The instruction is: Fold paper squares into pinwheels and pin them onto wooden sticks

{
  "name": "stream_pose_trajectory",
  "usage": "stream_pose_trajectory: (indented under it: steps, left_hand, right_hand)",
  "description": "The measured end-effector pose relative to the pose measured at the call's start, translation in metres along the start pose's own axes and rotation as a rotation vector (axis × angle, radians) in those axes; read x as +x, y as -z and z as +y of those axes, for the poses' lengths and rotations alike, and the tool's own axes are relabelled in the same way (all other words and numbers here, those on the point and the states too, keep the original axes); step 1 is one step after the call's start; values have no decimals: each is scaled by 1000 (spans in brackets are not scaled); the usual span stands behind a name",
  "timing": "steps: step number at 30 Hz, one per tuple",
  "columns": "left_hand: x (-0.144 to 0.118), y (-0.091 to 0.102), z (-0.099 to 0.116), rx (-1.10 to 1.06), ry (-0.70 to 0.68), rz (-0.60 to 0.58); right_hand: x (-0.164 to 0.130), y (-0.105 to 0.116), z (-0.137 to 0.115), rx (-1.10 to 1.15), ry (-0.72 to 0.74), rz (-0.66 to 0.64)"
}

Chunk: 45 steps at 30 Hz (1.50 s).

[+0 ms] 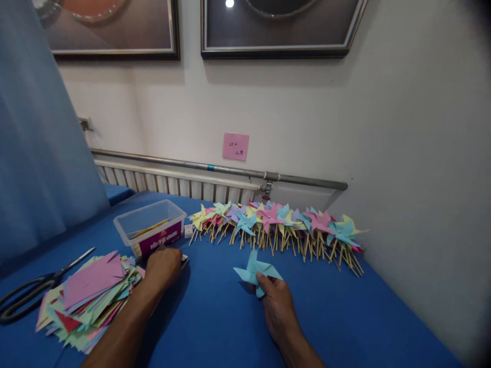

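Note:
My right hand (pixel 278 306) rests on the blue tabletop (pixel 215 317) and pinches a folded light-blue paper pinwheel (pixel 255 270) that has no stick. My left hand (pixel 164 266) lies to the left, fingers curled over a small dark object beside a clear plastic box (pixel 149 225); what that object is I cannot tell. The box holds several thin wooden sticks (pixel 149 229). A long row of finished coloured pinwheels on sticks (pixel 280 227) lies along the back of the table, beyond both hands.
A loose pile of cut coloured paper squares (pixel 90 299) lies at the left, with black-handled scissors (pixel 34 286) beside it. A radiator and pipe (pixel 215 171) run along the wall under a pink note (pixel 235 146). A blue curtain (pixel 34 153) hangs left.

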State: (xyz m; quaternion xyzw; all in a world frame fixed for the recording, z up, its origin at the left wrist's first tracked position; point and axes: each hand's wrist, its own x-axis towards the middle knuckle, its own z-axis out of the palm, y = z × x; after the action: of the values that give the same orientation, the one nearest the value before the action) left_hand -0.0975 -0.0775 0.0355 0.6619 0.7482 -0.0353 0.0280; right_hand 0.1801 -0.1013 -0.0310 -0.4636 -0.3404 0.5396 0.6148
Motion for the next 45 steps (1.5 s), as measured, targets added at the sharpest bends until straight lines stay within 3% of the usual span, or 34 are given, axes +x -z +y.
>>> stream_pose_trajectory:
  steps: [9,12,15,19,22,26,31,37,42,45]
  left_hand:
    - [-3,3,1,-8,-20,66]
    - [-7,3,9,-23,-64,143]
    - [-12,-1,23,-141,-201,188]
    - [-21,-15,46,-197,-532,134]
    - [-25,-24,56,-156,-619,100]
    - [-25,-25,54,-188,-639,47]
    - [-18,-23,46,-356,-611,0]
    - [-17,-29,51,-595,-673,-63]
    - [-23,-25,58,-516,-432,-64]
    - [-25,-23,62,-466,-374,-74]
  right_hand:
    - [-2,-1,-1,9,10,-4]
    - [0,1,1,-8,17,-14]
    - [1,0,2,1,7,-23]
    - [0,-2,-1,29,7,-5]
    - [-3,-4,-5,31,1,-5]
    - [-6,-6,-10,29,-23,-14]
    - [-6,-6,-10,36,-28,-9]
    - [-6,-8,-11,39,-29,7]
    - [-8,-8,-12,37,-18,12]
    - [-9,-9,-14,32,-14,11]
